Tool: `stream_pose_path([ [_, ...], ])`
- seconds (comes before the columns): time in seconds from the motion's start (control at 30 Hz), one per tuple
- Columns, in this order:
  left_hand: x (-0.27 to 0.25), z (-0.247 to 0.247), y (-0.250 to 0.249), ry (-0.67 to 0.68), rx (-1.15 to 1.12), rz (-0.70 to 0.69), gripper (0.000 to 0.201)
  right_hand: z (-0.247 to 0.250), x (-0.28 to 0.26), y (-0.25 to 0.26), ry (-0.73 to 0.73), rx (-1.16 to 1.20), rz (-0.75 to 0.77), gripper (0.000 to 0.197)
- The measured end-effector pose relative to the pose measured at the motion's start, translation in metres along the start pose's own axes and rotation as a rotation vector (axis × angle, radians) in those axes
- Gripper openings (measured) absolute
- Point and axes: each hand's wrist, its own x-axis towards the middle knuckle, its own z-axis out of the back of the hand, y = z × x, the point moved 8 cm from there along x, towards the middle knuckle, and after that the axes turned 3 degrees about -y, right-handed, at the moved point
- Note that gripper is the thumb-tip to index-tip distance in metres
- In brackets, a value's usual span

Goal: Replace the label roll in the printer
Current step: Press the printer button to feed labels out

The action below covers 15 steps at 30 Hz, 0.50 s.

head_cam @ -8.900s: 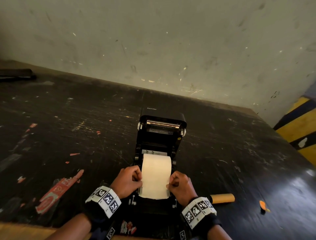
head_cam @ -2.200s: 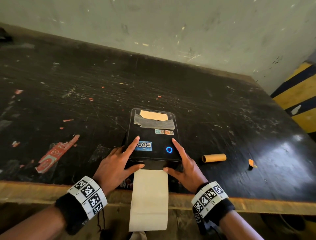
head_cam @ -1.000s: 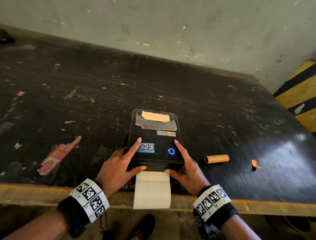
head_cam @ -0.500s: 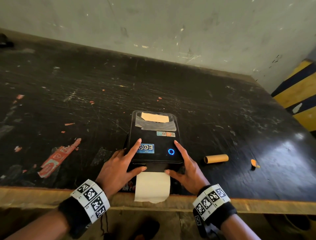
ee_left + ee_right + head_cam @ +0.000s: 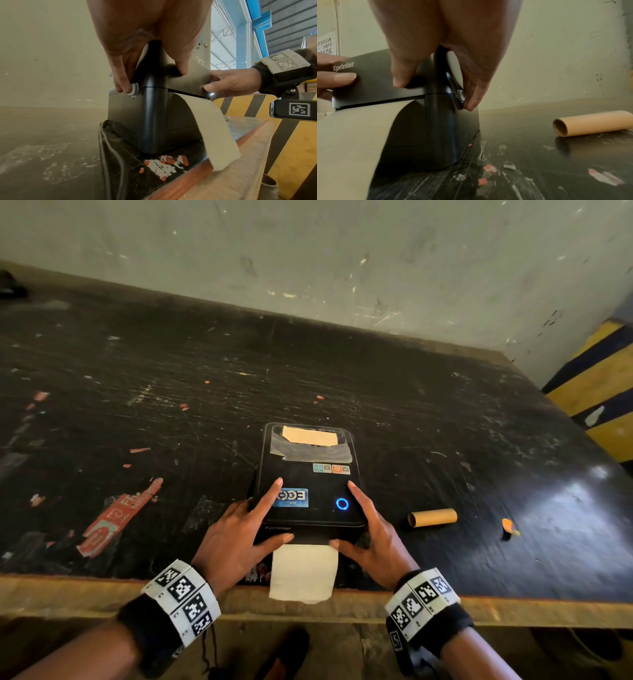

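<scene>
The black label printer sits at the table's near edge with its lid down and a blue ring light lit. A cream label strip comes out of the front slot and droops over the table edge. My left hand rests on the lid's left front corner, its forefinger on top, its thumb on the front lip. In the left wrist view the other fingers touch the grey side latch. My right hand mirrors it on the right corner, with fingers at the right latch.
An empty cardboard core lies on the black table right of the printer, with an orange scrap beyond it. A cable runs along the printer's left side. The wooden table edge is just below my wrists. A yellow-black barrier stands at right.
The lid, open with the roll showing, is now down. The strip hanging from the slot has become much shorter over the last two seconds. Both hands stay on the lid.
</scene>
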Motion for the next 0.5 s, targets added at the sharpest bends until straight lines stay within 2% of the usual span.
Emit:
stream_pose_path([
  [0.5,0.0003,0.0001,-0.0001,0.008,-0.004,0.011,0.084,-0.0003,0.0012,-0.0023,0.000,0.021,-0.039,0.100],
])
